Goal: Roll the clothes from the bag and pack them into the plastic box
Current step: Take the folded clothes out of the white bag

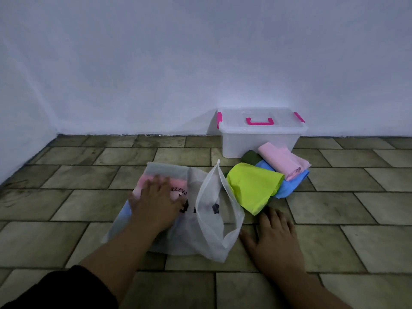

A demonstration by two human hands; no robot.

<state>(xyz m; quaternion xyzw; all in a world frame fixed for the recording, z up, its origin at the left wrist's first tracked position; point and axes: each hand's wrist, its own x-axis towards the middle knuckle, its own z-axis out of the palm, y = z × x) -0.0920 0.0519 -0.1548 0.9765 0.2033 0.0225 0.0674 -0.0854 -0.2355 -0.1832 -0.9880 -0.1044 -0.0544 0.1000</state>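
The clothes are in 2 places. Some pink and pale blue pieces (178,183) are inside the translucent bag (178,238), which lies flat on the tiled floor (89,197). 4 others lie in a loose pile just in front of the plastic box (258,144): a lime cloth (254,186), a blue cloth (289,186), a pink cloth (283,160) that looks partly rolled, and a dark green cloth (250,156). This probably keeps them close for packing.

The box stands against the wall, and its lid (258,113) with the pink handle is on, so I judge nothing is packed yet.

The left hand (156,204) presses on the bag with an open grip and flat fingers, seemingly to hold it down. The bag's mouth (219,219) stands open toward the right hand (274,237), which rests flat on the floor beside it. Its grip is also open and holds nothing.
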